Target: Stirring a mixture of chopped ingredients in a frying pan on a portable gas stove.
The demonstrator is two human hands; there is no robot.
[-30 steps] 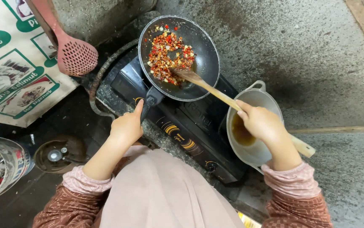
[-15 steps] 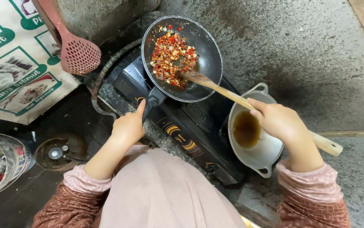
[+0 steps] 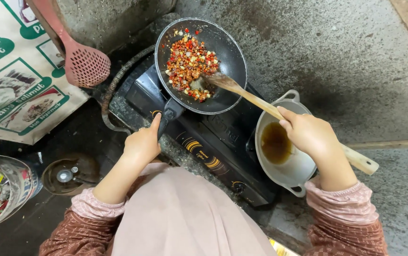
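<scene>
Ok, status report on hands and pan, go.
Left hand grips the pan handle. Right hand holds the wooden spatula, tip in the chopped mix. Grey wok with brown liquid under right hand.

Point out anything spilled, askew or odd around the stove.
Nothing looks spilled. The black pan overhangs the stove far edge, steadied by the left hand on its handle; the right hand holds the wooden spatula.

Matt wooden spatula (image 3: 260, 102); dark, smooth non-stick pan (image 3: 227, 47); glossy black stove (image 3: 213, 142); rough grey concrete floor (image 3: 336, 52).
</scene>
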